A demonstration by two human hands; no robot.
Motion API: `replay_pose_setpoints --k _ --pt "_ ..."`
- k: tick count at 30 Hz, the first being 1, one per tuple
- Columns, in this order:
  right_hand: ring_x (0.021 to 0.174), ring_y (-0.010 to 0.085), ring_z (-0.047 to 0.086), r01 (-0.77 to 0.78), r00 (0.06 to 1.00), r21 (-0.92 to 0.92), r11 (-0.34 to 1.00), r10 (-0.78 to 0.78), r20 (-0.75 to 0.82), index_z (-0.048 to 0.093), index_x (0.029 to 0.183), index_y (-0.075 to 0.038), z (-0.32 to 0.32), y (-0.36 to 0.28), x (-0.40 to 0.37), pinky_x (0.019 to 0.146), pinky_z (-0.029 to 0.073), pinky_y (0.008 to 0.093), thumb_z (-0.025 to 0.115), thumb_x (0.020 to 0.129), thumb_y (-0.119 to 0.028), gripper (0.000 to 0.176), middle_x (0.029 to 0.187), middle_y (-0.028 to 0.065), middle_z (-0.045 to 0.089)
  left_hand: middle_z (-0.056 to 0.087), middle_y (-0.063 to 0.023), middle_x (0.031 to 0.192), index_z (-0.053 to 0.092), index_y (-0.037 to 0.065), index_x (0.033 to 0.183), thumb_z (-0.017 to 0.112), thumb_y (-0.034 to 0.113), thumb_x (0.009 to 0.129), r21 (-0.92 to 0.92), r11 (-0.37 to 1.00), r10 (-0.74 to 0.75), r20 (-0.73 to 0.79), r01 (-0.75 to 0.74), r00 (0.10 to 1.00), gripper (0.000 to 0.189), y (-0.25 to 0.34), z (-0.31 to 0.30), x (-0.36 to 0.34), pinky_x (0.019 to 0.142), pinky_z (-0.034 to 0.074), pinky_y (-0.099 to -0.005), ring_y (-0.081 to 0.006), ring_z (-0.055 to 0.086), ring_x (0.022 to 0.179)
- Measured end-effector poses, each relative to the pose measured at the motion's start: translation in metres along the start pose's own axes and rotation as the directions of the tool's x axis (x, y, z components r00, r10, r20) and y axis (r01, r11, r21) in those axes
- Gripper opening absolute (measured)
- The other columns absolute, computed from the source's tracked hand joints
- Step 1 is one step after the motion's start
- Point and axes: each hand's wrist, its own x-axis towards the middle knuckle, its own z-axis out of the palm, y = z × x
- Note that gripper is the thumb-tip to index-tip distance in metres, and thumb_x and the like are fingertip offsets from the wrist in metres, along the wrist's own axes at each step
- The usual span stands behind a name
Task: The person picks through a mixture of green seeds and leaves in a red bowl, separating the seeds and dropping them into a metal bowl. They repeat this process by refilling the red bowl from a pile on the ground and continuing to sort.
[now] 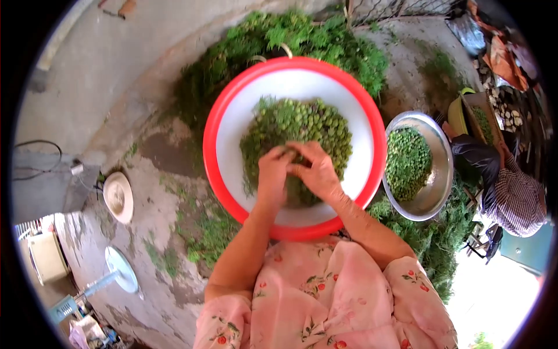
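A large white basin with a red rim [210, 145] stands right in front of me. Inside it lies a heap of small round green fruits [331, 125], mixed with feathery green sprigs [253, 142] on the left side. Over the heap, my left hand [273, 171] and my right hand [318, 174] meet at the fingertips. Both have their fingers bent and pinched together. Something small and dark seems to be between them, too blurred to name. Touching the basin's right side is a metal bowl [433, 192] with more green fruits [407, 160].
Piled feathery greenery [232, 67] lies behind the basin, with more [430, 250] at right. Another person [517, 200] sits at far right beside a yellow-green tub [457, 116]. On the left are a straw hat [118, 198] and a standing fan [121, 269].
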Motion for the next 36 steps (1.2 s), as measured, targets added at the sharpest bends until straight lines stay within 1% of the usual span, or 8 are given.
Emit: replay_pose_setpoints --k 2,3,5,6,9,14,21,36 --pt "0.078 0.0271 0.053 0.095 0.994 -0.091 0.991 -0.1 -0.053 0.062 0.108 -0.007 0.002 0.002 -0.003 0.07 0.046 0.0325 0.072 0.065 -0.002 0.044 0.086 0.0123 0.053 0.063 -0.0056 0.086 0.062 -0.002 0.092 0.051 0.007 0.083 -0.029 0.999 -0.045 0.053 0.046 0.998 0.017 0.001 -0.003 -0.004 0.067 0.046 -0.0248 -0.013 0.058 0.079" --pt "0.082 0.0305 0.055 0.071 0.994 -0.116 0.991 -0.079 -0.07 0.063 0.107 -0.009 0.005 0.003 -0.006 0.071 0.046 0.0352 0.07 0.066 -0.003 0.042 0.087 0.0141 0.054 0.063 -0.0056 0.087 0.063 0.0 0.092 0.05 0.007 0.083 0.125 0.98 0.136 0.149 -0.156 0.979 0.017 -0.005 -0.009 -0.003 0.067 0.047 -0.0249 -0.0138 0.059 0.079" --pt "0.081 0.0332 0.056 0.054 0.995 -0.213 0.976 -0.071 -0.072 0.063 0.107 -0.01 0.007 0.004 -0.011 0.072 0.047 0.0377 0.067 0.068 -0.003 0.039 0.09 0.0148 0.054 0.063 -0.0052 0.088 0.063 0.003 0.091 0.049 0.009 0.084 0.081 0.981 0.16 0.17 -0.176 0.972 0.017 -0.017 -0.016 0.001 0.067 0.048 -0.0253 -0.0153 0.06 0.08" --pt "0.082 0.034 0.057 0.084 0.992 -0.215 0.973 -0.102 -0.071 0.063 0.107 -0.01 0.008 0.009 -0.012 0.073 0.047 0.0387 0.066 0.07 -0.003 0.038 0.091 0.0151 0.055 0.063 -0.005 0.087 0.063 0.005 0.09 0.049 0.009 0.084 -0.101 0.995 -0.015 0.112 0.027 0.994 0.016 -0.021 -0.016 0.001 0.066 0.049 -0.0256 -0.0159 0.06 0.08" --pt "0.085 0.0363 0.057 0.056 0.995 -0.234 0.971 -0.073 -0.065 0.061 0.107 -0.008 0.009 0.014 -0.019 0.073 0.048 0.0399 0.064 0.07 -0.002 0.037 0.092 0.0161 0.056 0.063 -0.0043 0.087 0.064 0.007 0.091 0.05 0.014 0.085 -0.156 0.985 -0.057 0.067 0.067 0.996 0.016 -0.018 -0.009 -0.006 0.063 0.05 -0.0269 -0.0158 0.06 0.078" --pt "0.094 0.036 0.056 0.201 0.959 -0.308 0.93 -0.25 -0.131 0.061 0.105 -0.003 0.015 0.014 -0.025 0.081 0.047 0.0409 0.064 0.07 0.0 0.035 0.102 0.0167 0.058 0.063 -0.006 0.086 0.062 0.005 0.092 0.048 0.029 0.091 -0.278 0.938 -0.204 0.043 0.208 0.978 0.027 -0.01 -0.013 -0.004 0.062 0.05 -0.0305 -0.0187 0.059 0.075" --pt "0.115 0.0364 0.046 0.401 0.916 -0.333 0.854 -0.366 0.163 0.05 0.121 -0.001 0.018 0.0 -0.029 0.1 0.036 0.0424 0.056 0.077 -0.003 0.045 0.126 0.0177 0.049 0.057 -0.0065 0.078 0.056 0.006 0.084 0.051 0.022 0.09 -0.429 0.894 -0.145 0.002 0.132 0.989 0.017 -0.017 -0.031 0.01 0.067 0.049 -0.0327 -0.0197 0.056 0.075" --pt "0.106 0.029 0.05 0.443 0.896 -0.293 0.847 -0.43 0.109 0.061 0.102 -0.007 0.019 -0.001 -0.028 0.09 0.04 0.04 0.068 0.069 -0.008 0.034 0.107 0.0073 0.059 0.06 -0.0094 0.087 0.057 0.002 0.092 0.056 0.037 0.089 -0.275 0.927 -0.222 0.148 0.255 0.964 0.035 -0.002 -0.022 -0.003 0.07 0.05 -0.0331 -0.0209 0.058 0.079"
